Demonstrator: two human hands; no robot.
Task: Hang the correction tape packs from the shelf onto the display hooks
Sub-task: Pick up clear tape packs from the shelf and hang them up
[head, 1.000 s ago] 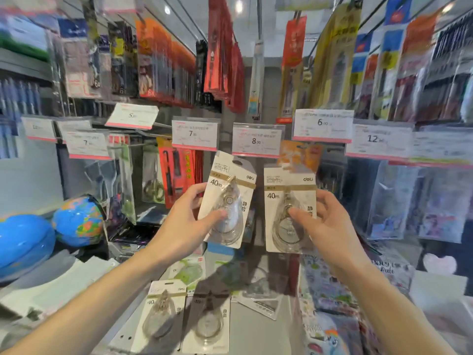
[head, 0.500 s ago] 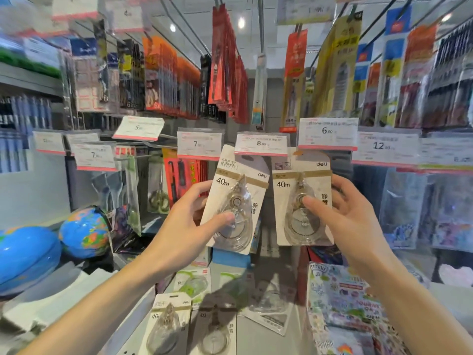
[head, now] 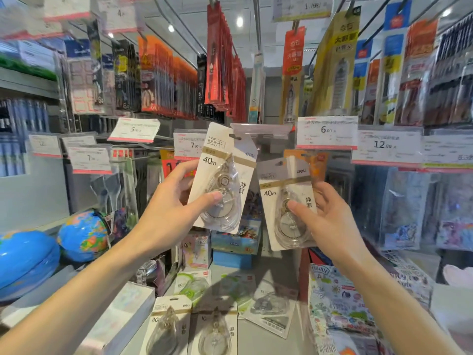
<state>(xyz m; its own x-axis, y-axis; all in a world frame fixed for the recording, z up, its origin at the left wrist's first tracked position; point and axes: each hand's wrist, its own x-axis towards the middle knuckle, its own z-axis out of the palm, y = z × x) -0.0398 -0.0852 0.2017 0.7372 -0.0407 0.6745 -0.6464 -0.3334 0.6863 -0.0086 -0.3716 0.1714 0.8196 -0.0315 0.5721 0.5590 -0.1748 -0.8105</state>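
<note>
My left hand (head: 169, 213) grips a white correction tape pack (head: 221, 175) marked 40m, tilted, its top hole up at the display hook (head: 245, 135) under a blurred price tag. My right hand (head: 330, 224) holds a second identical pack (head: 284, 198), lower and to the right, thumb on its clear blister. More correction tape packs (head: 169, 326) lie flat on the grey shelf (head: 266, 336) below, two at the front and several behind.
Price tags reading 7.90 (head: 190, 144), 6.00 (head: 326, 131) and 12.00 (head: 386, 146) hang along the hook row. Two blue globes (head: 82, 235) sit at the left. Patterned packets (head: 340, 306) lie at the right of the shelf. Hanging goods crowd overhead.
Both hands rose with their packs. The left pack moved up and right until its top reached the hook; the right pack stays lower beside it.
</note>
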